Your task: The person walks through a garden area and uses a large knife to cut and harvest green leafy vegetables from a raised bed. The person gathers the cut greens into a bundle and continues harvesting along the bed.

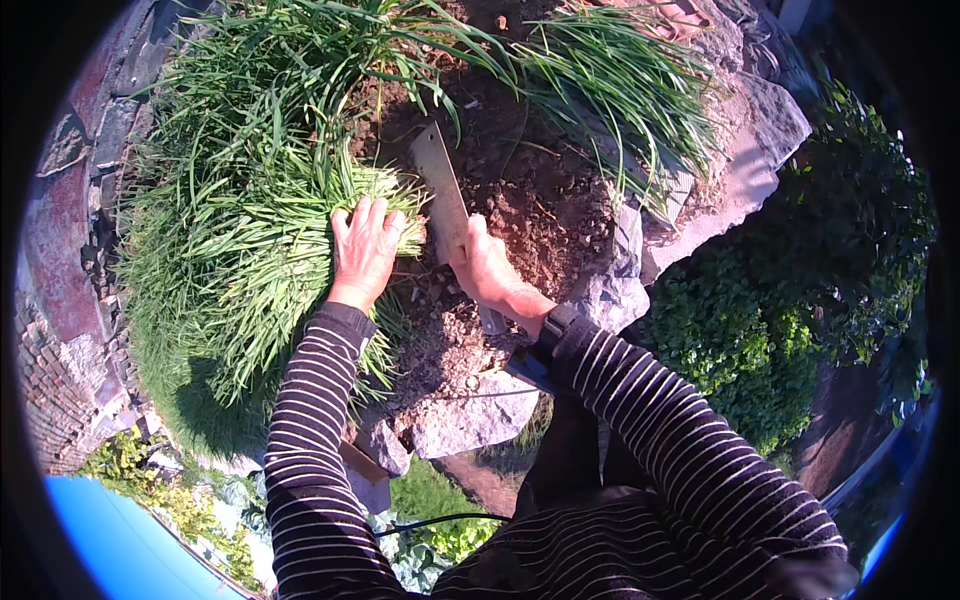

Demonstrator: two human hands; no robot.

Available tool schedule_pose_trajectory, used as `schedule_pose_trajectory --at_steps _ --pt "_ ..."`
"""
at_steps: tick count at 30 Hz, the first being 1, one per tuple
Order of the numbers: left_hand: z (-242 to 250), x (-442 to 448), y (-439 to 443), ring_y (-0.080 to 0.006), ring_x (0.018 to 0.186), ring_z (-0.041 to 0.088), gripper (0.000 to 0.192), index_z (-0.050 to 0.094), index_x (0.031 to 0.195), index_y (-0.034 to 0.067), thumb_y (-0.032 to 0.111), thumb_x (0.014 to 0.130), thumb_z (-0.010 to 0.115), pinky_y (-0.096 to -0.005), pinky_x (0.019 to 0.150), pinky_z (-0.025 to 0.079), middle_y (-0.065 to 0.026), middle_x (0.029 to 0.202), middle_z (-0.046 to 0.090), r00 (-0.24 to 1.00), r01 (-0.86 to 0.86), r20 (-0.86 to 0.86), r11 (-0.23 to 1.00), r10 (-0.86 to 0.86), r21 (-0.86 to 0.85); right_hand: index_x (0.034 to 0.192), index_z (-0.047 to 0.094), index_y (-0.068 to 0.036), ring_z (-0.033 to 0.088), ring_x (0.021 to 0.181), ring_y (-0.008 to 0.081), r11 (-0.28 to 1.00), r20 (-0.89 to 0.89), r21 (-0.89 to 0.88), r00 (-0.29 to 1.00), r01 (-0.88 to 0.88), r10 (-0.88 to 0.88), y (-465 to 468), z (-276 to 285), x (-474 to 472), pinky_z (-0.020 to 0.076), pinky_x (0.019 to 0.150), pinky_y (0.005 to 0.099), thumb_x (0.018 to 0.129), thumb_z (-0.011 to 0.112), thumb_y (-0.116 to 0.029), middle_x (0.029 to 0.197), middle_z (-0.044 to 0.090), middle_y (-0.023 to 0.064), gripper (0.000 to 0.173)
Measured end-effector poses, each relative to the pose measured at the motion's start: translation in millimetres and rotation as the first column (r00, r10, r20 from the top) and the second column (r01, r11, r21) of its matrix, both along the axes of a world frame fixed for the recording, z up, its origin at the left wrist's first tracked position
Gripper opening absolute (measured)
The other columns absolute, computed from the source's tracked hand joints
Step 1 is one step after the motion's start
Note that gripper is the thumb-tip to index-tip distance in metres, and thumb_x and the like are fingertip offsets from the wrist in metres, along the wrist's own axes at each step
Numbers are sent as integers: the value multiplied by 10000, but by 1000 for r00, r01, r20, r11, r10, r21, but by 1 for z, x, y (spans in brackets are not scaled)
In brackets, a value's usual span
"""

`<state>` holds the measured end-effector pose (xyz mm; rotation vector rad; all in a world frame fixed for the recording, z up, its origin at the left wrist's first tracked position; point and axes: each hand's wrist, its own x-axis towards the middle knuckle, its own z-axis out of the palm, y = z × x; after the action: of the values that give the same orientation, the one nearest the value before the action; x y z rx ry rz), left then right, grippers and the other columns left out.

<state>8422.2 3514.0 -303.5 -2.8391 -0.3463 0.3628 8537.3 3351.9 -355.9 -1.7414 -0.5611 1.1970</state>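
Note:
My right hand [484,262] grips a cleaver [442,184] by its handle, whose butt end shows below the fist. The broad blade has a hole near its far corner and points away from me over dark soil. Just left of the blade, my left hand [366,247] lies over a thick bunch of long, narrow chive-like leaves [277,232], fingers curled across the pale stalk ends. Those cut-looking ends face the cleaver; a narrow gap shows between blade and fingers. How far the fingers reach under the bunch is hidden.
Taller green leaves [300,67] stand at the upper left. A separate sheaf of leaves [622,90] lies at the upper right on stones. Bare soil [540,217] is bordered by rough rocks [480,416]. Leafy bushes [735,360] grow at right; a stone wall [67,247] curves at left.

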Motion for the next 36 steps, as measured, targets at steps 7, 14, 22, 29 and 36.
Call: schedule_pose_trajectory --at_steps 7,14,22,29,36 --pt "0 -13 0 -282 1257 467 340 586 1162 125 89 824 605 -542 1016 306 -80 1248 549 1000 -25 -11 999 25 -22 1100 378 2 663 883 464 979 -15 -155 991 -133 132 6 8 1 522 707 489 900 534 -113 882 633 332 279" --pt "10 -8 -2 -273 1180 487 382 562 1121 107 72 754 662 -514 971 320 -78 1196 540 997 -40 -62 999 39 -19 1059 393 59 664 824 504 993 -28 -11 992 -121 120 -6 8 3 544 655 523 885 555 -58 832 632 362 265" --pt "15 42 11 -302 1241 453 1271 140 1568 122 281 557 893 -522 969 351 -121 1587 249 940 -181 -290 983 180 26 1084 395 7 633 866 515 986 -64 -21 984 -168 167 -58 19 14 504 716 520 882 527 -112 839 615 326 269" --pt "-7 43 15 -284 1185 443 776 415 1404 24 131 698 720 -537 980 321 -111 1212 546 949 -215 -232 976 214 22 1083 390 -27 621 583 276 994 -160 -40 982 -104 96 -100 38 16 503 519 393 895 520 -91 713 597 188 238" --pt "-9 23 -1 -255 1065 514 178 629 976 93 150 808 633 -549 963 324 -62 950 599 999 -46 28 999 47 -25 1094 378 -22 671 606 281 981 -290 -161 955 -112 62 -132 62 24 536 558 416 897 525 -117 704 625 213 264"
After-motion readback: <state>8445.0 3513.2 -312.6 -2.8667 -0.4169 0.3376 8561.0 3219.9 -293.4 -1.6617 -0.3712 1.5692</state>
